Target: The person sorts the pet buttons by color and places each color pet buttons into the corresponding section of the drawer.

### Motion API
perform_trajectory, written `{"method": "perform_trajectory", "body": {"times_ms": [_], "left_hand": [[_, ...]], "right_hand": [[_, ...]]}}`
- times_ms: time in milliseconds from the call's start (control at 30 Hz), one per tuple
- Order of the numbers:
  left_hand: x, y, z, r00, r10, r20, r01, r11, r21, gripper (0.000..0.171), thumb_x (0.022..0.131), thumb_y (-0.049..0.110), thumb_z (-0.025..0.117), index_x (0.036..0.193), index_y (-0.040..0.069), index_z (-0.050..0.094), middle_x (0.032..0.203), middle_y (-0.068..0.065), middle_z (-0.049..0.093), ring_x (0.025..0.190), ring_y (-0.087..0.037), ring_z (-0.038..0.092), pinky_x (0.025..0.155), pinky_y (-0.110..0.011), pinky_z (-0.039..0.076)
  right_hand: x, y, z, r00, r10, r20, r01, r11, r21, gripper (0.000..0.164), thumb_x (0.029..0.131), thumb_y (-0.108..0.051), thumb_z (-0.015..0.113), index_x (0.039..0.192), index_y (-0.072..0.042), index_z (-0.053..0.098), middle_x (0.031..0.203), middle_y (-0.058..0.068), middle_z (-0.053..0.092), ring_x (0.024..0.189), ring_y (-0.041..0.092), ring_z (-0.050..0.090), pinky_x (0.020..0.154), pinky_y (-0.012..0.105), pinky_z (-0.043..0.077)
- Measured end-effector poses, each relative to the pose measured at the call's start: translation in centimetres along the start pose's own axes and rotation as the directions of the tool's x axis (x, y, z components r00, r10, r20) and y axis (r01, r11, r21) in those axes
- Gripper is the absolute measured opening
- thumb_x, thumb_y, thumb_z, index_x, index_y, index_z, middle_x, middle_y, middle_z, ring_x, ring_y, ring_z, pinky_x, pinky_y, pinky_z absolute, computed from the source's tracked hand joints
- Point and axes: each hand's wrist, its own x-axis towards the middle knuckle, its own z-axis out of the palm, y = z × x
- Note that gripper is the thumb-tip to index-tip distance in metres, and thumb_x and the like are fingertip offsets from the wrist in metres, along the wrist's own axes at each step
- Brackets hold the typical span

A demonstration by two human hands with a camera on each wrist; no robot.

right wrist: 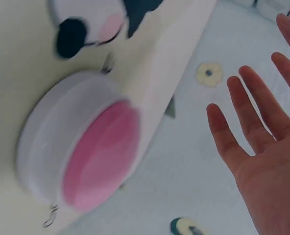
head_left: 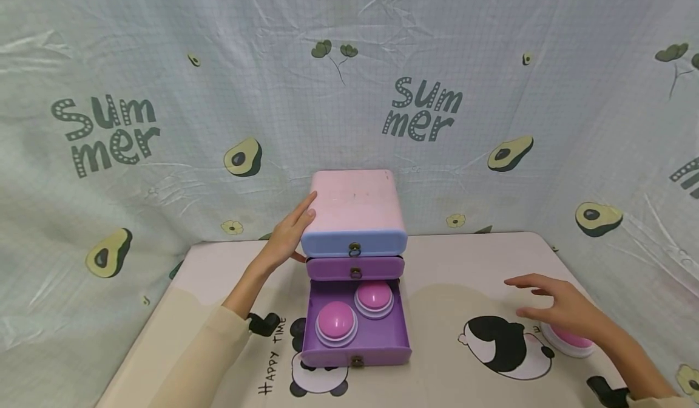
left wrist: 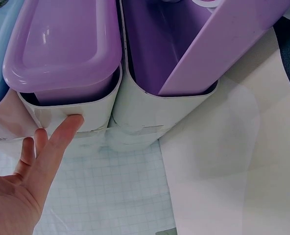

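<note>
A small stacked drawer unit (head_left: 355, 201) with a pink top stands at the back middle of the table. Its blue top drawer (head_left: 327, 245) is closed, and the purple middle drawer (head_left: 327, 269) sticks out slightly. Pulled far out, the purple bottom drawer (head_left: 377, 338) holds two pink push buttons (head_left: 335, 320) on white bases. My left hand (head_left: 285, 238) rests against the unit's left side with fingers extended; in the left wrist view one finger touches the white casing (left wrist: 93, 117). Fingers spread and holding nothing, my right hand (head_left: 568, 308) hovers above another pink push button (right wrist: 103, 156) on the table.
The light tabletop (head_left: 437, 359) bears cartoon dog and panda prints. Behind it and at both sides hangs a pale curtain (head_left: 306, 122) printed with avocados and lettering. The right-hand button lies near the table's right edge.
</note>
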Motion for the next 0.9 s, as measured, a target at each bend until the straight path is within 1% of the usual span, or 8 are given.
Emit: {"method": "perform_trajectory", "body": {"times_ms": [133,200,267,367,467,600,700,900], "left_hand": [[-0.1,0.1,-0.1,1.000,-0.002,0.001,0.002,1.000,0.000,0.056,0.108,0.054,0.039,0.162,0.049,0.023,0.175,0.002,0.015,0.140,-0.052,0.044,0.061,-0.058,0.064],[0.0,0.1,-0.1,1.000,-0.001,-0.001,0.001,1.000,0.000,0.056,0.108,0.055,0.039,0.161,0.050,0.023,0.175,0.003,0.015,0.140,-0.052,0.044,0.061,-0.057,0.064],[0.0,0.0,-0.1,1.000,0.002,-0.001,-0.002,1.000,0.003,0.056,0.108,0.056,0.040,0.161,0.052,0.024,0.175,0.002,0.016,0.140,-0.052,0.044,0.060,-0.056,0.065],[0.1,-0.2,0.0,1.000,0.005,-0.004,-0.005,1.000,0.006,0.055,0.107,0.057,0.040,0.160,0.052,0.024,0.174,0.003,0.017,0.140,-0.052,0.045,0.059,-0.054,0.065],[0.0,0.1,0.0,1.000,-0.008,0.003,0.008,1.000,0.000,0.056,0.109,0.052,0.039,0.162,0.048,0.023,0.175,0.000,0.016,0.140,-0.053,0.044,0.062,-0.057,0.064],[0.0,0.2,0.1,1.000,-0.013,0.007,0.013,1.000,-0.004,0.056,0.109,0.050,0.039,0.163,0.046,0.022,0.175,0.001,0.015,0.142,-0.052,0.042,0.064,-0.061,0.064],[0.1,-0.1,0.2,1.000,-0.001,-0.001,0.001,1.000,0.001,0.056,0.108,0.055,0.039,0.161,0.051,0.024,0.175,0.004,0.016,0.141,-0.052,0.043,0.064,-0.061,0.064],[0.1,-0.3,0.2,1.000,0.002,-0.015,-0.001,1.000,0.016,0.056,0.106,0.059,0.040,0.160,0.052,0.025,0.174,0.004,0.018,0.139,-0.052,0.045,0.060,-0.056,0.064]], "right_hand": [[-1.7,1.7,-0.4,0.999,0.034,-0.036,-0.034,0.999,0.000,0.053,0.074,-0.016,0.092,0.123,-0.024,0.073,0.121,-0.017,0.072,0.115,-0.025,0.048,0.090,-0.001,0.041],[-2.6,2.4,-0.5,0.997,0.067,-0.047,-0.068,0.998,-0.004,0.053,0.074,-0.016,0.093,0.122,-0.025,0.073,0.121,-0.023,0.069,0.115,-0.028,0.044,0.090,-0.004,0.034],[-3.3,3.0,-0.6,0.994,0.098,-0.056,-0.098,0.995,-0.013,0.053,0.073,-0.016,0.093,0.121,-0.024,0.074,0.121,-0.029,0.066,0.116,-0.031,0.039,0.088,-0.005,0.030],[-4.5,3.8,-0.7,0.991,0.125,-0.055,-0.127,0.992,-0.026,0.053,0.071,-0.015,0.093,0.120,-0.022,0.074,0.120,-0.036,0.061,0.113,-0.031,0.037,0.084,0.000,0.035],[-5.4,4.5,-0.6,0.991,0.123,-0.051,-0.125,0.992,-0.029,0.055,0.069,-0.011,0.093,0.120,-0.019,0.074,0.120,-0.037,0.060,0.111,-0.029,0.038,0.079,0.004,0.040],[-6.6,5.2,-0.5,0.991,0.118,-0.057,-0.119,0.993,-0.008,0.056,0.068,-0.005,0.092,0.120,-0.016,0.073,0.120,-0.039,0.059,0.107,-0.023,0.044,0.074,0.007,0.044],[-7.3,5.5,-0.4,0.990,0.128,-0.064,-0.129,0.992,-0.010,0.057,0.066,-0.005,0.093,0.119,-0.017,0.073,0.119,-0.041,0.056,0.103,-0.020,0.046,0.070,0.009,0.045],[-7.8,6.0,-0.3,0.984,0.170,-0.060,-0.173,0.983,-0.053,0.056,0.064,-0.006,0.093,0.115,-0.016,0.074,0.115,-0.039,0.055,0.098,-0.021,0.045,0.068,0.011,0.049]]}}
